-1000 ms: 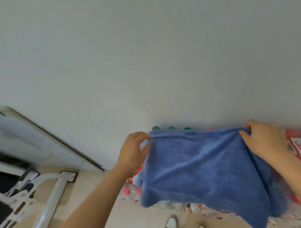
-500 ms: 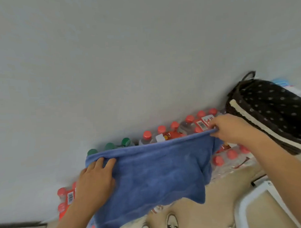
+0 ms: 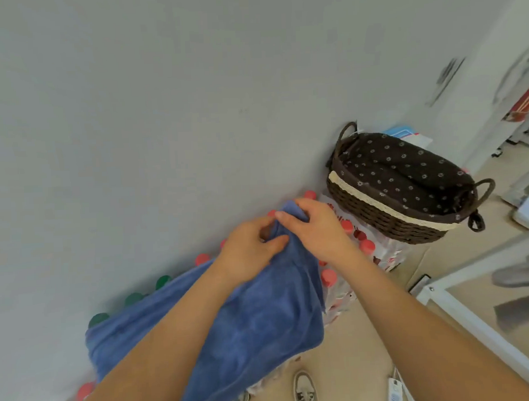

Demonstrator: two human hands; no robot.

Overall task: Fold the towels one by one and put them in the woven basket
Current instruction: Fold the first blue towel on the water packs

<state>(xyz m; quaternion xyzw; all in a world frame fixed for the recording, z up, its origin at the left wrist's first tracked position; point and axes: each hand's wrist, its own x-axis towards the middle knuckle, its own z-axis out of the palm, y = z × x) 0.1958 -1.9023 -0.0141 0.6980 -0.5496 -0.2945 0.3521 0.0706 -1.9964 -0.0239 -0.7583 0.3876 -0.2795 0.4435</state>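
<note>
Blue towel [image 3: 246,321] pinched at one bunched corner by both hands, held up in front of the grey wall [image 3: 164,113]. Left hand [image 3: 253,248] curled shut on the fabric, thumb pressed across the fold; right hand [image 3: 315,225] clenched on the same corner, touching the left. Rest of the cloth draped under the left forearm. One woven basket [image 3: 386,217], dark dotted lining, two loop handles, well apart to the right. One shoe [image 3: 306,391] below.

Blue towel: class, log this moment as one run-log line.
step: folding | blue towel: corners together, in air | left hand, right hand: gripping | woven basket: no towel visible
</note>
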